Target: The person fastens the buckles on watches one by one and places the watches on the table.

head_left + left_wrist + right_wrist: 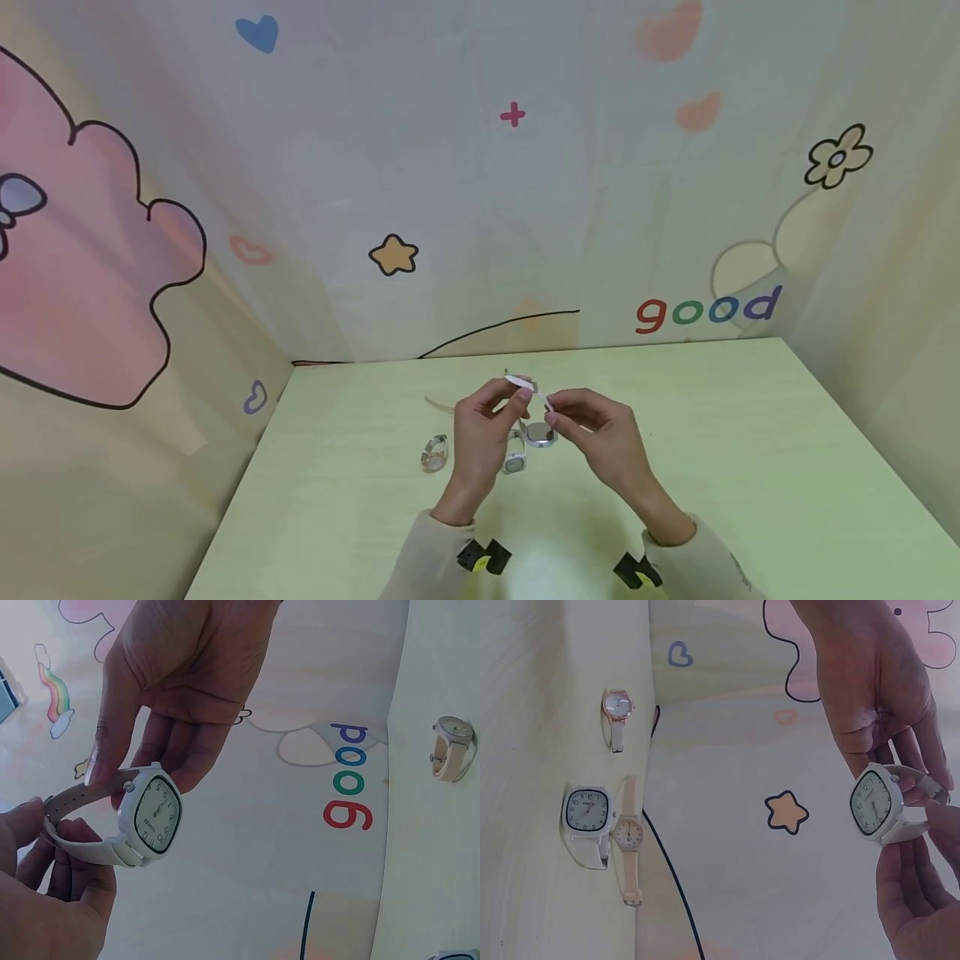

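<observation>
Between both hands a white square-cased watch [159, 814] is held up, its strap looped and its dial visible in both wrist views. My left hand [483, 437] pinches the white strap between thumb and fingers. My right hand [607, 437] pinches the strap from the other side. On the table below, another white square watch [587, 810] lies beside a small watch with a pink strap [630, 834]. A small rose-gold watch [433, 456] sits to the left of my left hand.
One more pink-strapped watch [454, 746] stands on the table in the left wrist view. The pale table [750, 467] meets a printed cloth backdrop [465, 167] along its far edge. Black markers [483, 556] are on both sleeves.
</observation>
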Tool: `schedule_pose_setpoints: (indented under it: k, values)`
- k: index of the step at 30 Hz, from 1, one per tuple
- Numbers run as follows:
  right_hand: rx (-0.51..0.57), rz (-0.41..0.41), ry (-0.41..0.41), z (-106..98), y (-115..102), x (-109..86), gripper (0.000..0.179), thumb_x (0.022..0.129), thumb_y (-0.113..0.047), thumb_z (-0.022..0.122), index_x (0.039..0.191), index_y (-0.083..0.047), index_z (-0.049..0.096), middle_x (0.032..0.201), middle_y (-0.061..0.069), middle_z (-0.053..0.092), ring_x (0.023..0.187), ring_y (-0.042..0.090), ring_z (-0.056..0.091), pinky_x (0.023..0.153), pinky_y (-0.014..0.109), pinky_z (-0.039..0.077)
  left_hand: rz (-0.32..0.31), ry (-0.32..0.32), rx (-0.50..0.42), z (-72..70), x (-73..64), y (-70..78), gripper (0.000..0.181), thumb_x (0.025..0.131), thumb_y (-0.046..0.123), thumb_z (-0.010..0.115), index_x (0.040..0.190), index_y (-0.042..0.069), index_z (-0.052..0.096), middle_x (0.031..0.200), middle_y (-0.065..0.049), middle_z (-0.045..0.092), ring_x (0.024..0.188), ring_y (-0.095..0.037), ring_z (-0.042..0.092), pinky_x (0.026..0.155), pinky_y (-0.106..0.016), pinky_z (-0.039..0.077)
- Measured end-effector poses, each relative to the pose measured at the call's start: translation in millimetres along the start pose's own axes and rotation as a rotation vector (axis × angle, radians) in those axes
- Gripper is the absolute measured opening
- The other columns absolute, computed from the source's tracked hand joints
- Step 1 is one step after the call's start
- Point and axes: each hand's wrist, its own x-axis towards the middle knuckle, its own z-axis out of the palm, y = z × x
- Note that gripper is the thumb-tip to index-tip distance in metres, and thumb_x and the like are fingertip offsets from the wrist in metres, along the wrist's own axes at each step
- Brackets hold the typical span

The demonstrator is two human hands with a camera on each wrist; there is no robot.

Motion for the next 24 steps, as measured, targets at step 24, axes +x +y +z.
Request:
schedule_pose_setpoints:
  k: [24]
  values:
    - [-0.002,-0.017,-0.009,-0.9,-3.6,0.2,0.018,0.088,-0.009,0.073,0.105,-0.003,0.071,0.098,0.011,0.072,0.088,0.010,0.070,0.087,0.019,0.055,-0.021,-0.042,-0.012,-0.9,-1.1,-3.0,0.019,0.093,0.020,0.069,0.101,0.003,0.073,0.103,-0.017,0.071,0.079,-0.012,0.063,0.073,-0.024,0.054]
